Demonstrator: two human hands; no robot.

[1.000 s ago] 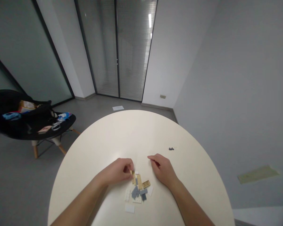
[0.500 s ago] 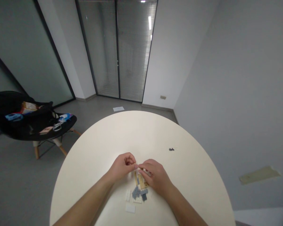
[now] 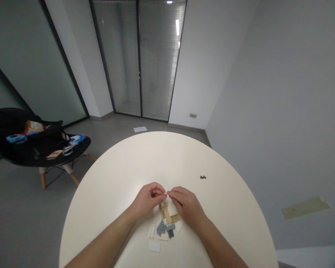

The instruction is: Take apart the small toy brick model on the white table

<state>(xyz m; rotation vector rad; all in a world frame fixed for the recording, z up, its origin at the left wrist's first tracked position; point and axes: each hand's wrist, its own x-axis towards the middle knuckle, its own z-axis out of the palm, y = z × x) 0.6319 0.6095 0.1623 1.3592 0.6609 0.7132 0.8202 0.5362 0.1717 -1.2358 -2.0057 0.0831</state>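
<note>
Over the middle of the round white table [image 3: 156, 156], my left hand [image 3: 147, 198] and my right hand [image 3: 187, 206] meet at their fingertips. Both are closed in a pinch, and what lies between them is pale, tiny and mostly hidden. Just below the fingers is a small pile of building bricks. Tan pieces are at its top, among them a studded tan brick [image 3: 174, 218] near my right hand. Nearer me lie grey bricks [image 3: 160, 227], a dark grey brick [image 3: 171, 233], and white pieces, including a flat white tile [image 3: 154, 246].
A small dark piece [image 3: 203, 177] lies apart on the table's right side. At the left stands a black chair [image 3: 22, 154] with wooden legs, holding a bag and packets. The wall [image 3: 290, 123] rises close on the right, and glass doors [image 3: 139, 59] are behind.
My hands have shifted slightly to the right and stay close together. The right hand has moved off the tan brick, which now shows more fully.
</note>
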